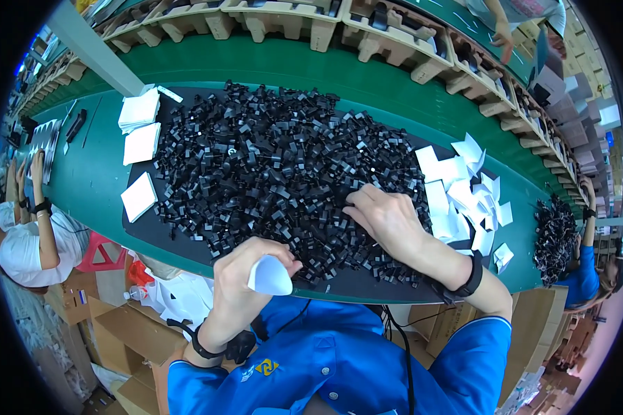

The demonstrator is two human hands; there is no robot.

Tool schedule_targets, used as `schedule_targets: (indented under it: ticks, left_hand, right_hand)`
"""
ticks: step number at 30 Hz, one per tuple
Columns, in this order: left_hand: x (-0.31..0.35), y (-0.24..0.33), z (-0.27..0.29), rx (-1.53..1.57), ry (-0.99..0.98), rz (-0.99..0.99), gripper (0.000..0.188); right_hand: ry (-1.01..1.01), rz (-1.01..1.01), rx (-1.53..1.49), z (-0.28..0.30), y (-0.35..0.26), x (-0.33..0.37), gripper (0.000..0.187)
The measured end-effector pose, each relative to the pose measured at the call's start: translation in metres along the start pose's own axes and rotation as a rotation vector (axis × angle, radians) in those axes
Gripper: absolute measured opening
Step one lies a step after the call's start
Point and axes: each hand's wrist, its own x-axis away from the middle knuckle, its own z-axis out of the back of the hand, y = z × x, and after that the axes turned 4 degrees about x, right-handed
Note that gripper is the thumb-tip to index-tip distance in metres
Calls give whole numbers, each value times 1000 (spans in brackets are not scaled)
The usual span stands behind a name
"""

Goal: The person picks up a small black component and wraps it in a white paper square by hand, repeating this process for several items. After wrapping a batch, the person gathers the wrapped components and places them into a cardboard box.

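A wide heap of small black plastic parts (256, 159) covers the dark mat (180, 238) in front of me. My left hand (246, 273) is closed around a curled white paper slip (270, 275) at the near edge of the heap. Whether its fingers hold anything else is hidden. My right hand (391, 218) reaches over the right part of the heap, palm down. Its fingertips are bent together among the black parts, and what they pinch, if anything, cannot be made out.
Stacked white papers (140, 111) lie left of the heap; loose folded papers (464, 194) are scattered on its right. Moulded cardboard trays (387, 34) line the far side. Co-workers sit at both ends, one beside another black heap (554, 235). Open cardboard boxes (128, 332) stand below the table.
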Motion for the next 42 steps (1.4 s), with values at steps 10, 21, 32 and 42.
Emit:
schedule_targets:
  ticks: [10,21,32,42]
  left_hand:
    - [-4,-1,-10,128,-151,125,18]
    - [-16,16,-29,152,-388,-72,20]
    - [-12,16,-42,80,-351,-253,21]
    - [-20,15,-35,85,-213,-260,33]
  right_hand:
    - [40,44,-238,22,2,0,9]
    - [31,328,-143,102,-72,52,27]
    - [-286,310,228,91,-84,60,26]
    - [-224,281,129,94,-65,44,21]
